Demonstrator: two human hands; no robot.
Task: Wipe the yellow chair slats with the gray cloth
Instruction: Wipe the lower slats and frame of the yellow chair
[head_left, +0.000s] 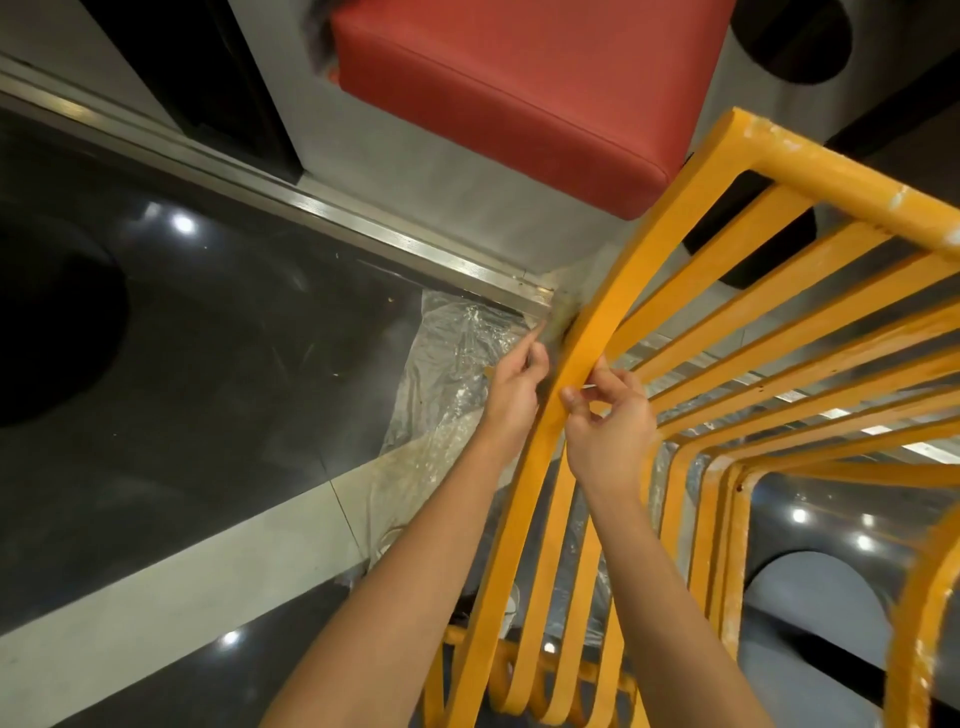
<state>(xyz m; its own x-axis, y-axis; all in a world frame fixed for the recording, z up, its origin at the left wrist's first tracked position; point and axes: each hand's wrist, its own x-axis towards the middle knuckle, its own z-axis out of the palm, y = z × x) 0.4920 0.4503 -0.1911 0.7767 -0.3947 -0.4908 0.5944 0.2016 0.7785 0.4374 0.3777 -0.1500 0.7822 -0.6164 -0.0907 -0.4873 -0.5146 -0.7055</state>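
Both hands meet at the chair's (779, 291) outer slat (597, 332). The left hand (511, 387) pinches a blurred cloth (558, 325) against its edge; the right hand (610, 415) curls around the slat.

Two hands work at one yellow chair (597, 332): the left hand (514, 387) and the right hand (610, 421). Beyond the right hand run perhaps nine slats (753, 312), the farther ones crowding together. One red cushion (519, 98) lies above both hands; one plastic sheet (447, 364) sits beside the left hand.
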